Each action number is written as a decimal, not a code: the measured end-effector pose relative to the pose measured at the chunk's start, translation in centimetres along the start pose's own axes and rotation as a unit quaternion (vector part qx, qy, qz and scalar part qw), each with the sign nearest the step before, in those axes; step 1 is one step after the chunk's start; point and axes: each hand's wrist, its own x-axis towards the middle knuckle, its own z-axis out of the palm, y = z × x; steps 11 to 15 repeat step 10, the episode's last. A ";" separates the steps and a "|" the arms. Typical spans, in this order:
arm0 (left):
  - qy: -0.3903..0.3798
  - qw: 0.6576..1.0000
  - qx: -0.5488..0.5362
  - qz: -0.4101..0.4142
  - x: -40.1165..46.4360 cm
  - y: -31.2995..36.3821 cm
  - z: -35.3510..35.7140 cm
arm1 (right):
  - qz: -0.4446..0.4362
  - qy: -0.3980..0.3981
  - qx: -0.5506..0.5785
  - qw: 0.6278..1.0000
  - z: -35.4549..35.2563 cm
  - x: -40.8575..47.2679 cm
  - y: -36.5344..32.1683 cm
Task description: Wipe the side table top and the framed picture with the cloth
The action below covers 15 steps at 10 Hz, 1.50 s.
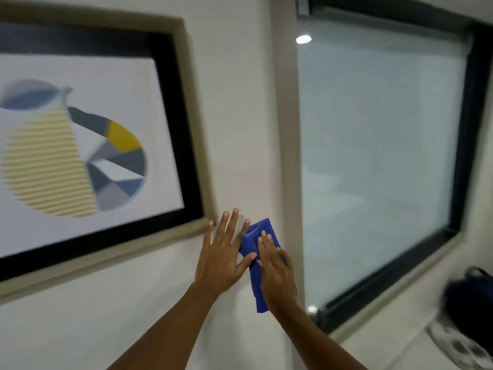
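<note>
Cloth (256, 237) gripped by right hand (276, 273); left hand (222, 256) spread beside framed picture (88, 145).

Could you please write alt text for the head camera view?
Two bare hands, left and right, hold a folded blue cloth against a pale wall, just right of a black-and-beige framed abstract picture. A dark-framed frosted window fills the right side.

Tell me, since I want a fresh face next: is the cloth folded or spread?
Folded: the blue cloth forms a narrow, thick strip under the right hand.
</note>
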 end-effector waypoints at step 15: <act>-0.496 0.843 -0.131 0.164 -37.1 34.9 46.0 | 0.376 -0.575 -0.143 0.713 -8.5 -59.3 25.5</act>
